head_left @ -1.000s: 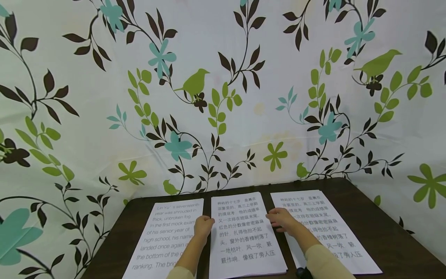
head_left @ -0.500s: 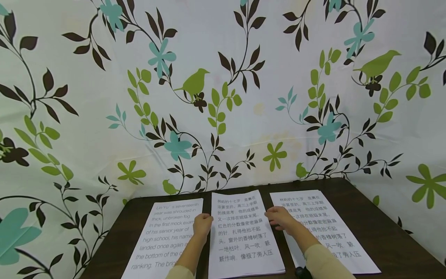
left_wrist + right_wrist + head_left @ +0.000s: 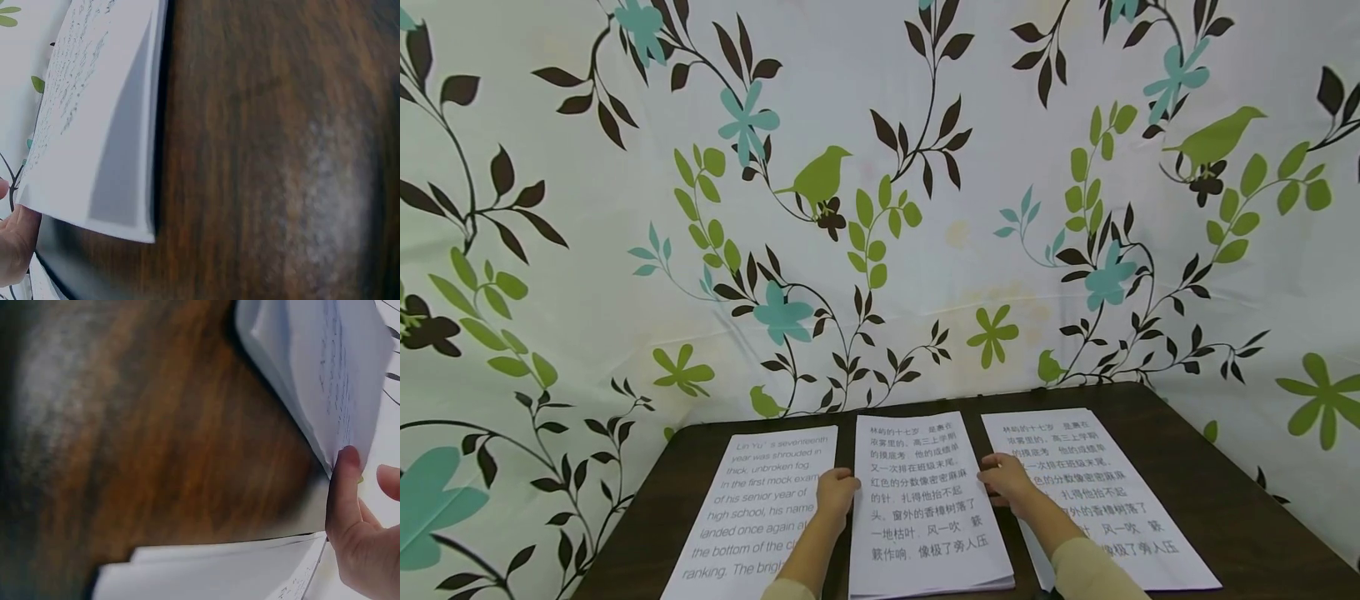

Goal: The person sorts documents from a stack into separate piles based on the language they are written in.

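Note:
A stack of paper (image 3: 925, 533) printed with Chinese text lies in the middle of the table, its sheets slightly uneven at the near right corner. At its left edge my left hand (image 3: 837, 493) grips it; the left wrist view shows fingers (image 3: 24, 228) reaching beneath the edge. My right hand (image 3: 1009, 482) holds the right edge about level with the left one. One fingertip (image 3: 348, 457) overlaps that edge in the right wrist view, and the sheets bow there. Parts of both hands' fingers are hidden.
Left of the middle stack are pages (image 3: 745, 508) in English, partly covered by my left forearm. On the right are more Chinese pages (image 3: 1138, 533), partly under my right arm. The dark wooden table (image 3: 1195, 467) ends at a patterned cloth backdrop (image 3: 955, 275).
Both hands have shifted slightly down toward me, and the right also a little to the right. The middle stack's far edge, more wavy half a second ago, looks flatter.

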Action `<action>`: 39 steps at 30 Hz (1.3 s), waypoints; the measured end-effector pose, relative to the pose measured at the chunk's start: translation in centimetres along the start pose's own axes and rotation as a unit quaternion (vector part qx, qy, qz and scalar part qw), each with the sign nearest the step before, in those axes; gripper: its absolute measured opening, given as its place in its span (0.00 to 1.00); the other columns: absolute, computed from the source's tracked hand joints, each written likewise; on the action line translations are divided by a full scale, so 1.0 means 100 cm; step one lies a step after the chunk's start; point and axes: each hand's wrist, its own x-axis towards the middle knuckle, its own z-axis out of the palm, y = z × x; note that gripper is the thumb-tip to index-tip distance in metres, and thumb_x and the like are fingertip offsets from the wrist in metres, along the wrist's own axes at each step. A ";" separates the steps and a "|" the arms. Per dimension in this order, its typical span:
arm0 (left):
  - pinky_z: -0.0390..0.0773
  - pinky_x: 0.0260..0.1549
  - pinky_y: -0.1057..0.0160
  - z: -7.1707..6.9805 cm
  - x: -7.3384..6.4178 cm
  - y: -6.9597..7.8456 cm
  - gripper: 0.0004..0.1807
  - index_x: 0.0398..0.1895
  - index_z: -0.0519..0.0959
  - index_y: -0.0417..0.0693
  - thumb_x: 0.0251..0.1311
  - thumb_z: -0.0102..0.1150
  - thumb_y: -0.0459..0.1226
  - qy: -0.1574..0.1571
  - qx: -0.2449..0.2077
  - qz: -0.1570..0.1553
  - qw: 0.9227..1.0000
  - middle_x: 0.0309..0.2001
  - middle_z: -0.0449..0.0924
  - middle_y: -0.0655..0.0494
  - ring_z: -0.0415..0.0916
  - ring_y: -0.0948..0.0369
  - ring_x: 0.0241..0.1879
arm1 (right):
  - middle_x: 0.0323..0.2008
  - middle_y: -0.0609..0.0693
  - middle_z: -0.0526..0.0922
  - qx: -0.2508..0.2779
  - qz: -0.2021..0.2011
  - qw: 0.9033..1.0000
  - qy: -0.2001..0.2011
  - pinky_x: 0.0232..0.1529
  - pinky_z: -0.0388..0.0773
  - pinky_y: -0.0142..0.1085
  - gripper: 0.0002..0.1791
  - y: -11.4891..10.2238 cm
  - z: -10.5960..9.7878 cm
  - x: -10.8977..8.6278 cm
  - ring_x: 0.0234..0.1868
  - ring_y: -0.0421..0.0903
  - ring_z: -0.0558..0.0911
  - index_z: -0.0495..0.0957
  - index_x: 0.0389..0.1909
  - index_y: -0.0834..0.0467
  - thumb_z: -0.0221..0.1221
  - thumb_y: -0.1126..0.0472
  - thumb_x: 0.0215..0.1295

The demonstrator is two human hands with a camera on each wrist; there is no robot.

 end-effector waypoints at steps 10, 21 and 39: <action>0.74 0.28 0.55 -0.001 -0.003 -0.001 0.16 0.39 0.73 0.27 0.44 0.51 0.26 -0.011 0.041 0.000 0.999 0.30 0.74 0.44 0.72 0.51 0.31 | 0.27 0.55 0.75 0.007 -0.005 1.000 -0.002 0.27 0.76 0.39 0.14 0.004 0.004 -0.001 0.25 0.47 0.77 0.68 0.40 0.74 0.51 0.71 0.51; 0.73 0.22 0.59 0.000 -0.006 -0.002 0.15 0.38 0.73 0.29 0.44 0.49 0.24 -0.017 0.045 0.005 0.999 0.27 0.73 0.48 0.71 0.55 0.27 | 0.27 0.55 0.74 -0.019 -0.007 1.000 -0.001 0.26 0.75 0.39 0.14 0.000 0.005 -0.005 0.25 0.47 0.76 0.69 0.39 0.74 0.51 0.72 0.50; 0.69 0.16 0.66 0.003 -0.005 0.013 0.16 0.41 0.72 0.28 0.44 0.49 0.25 -0.018 0.028 0.011 0.999 0.30 0.73 0.45 0.70 0.55 0.26 | 0.24 0.55 0.75 -0.040 -0.019 0.999 0.014 0.22 0.74 0.36 0.15 -0.019 -0.009 -0.008 0.21 0.46 0.76 0.70 0.38 0.73 0.49 0.73 0.47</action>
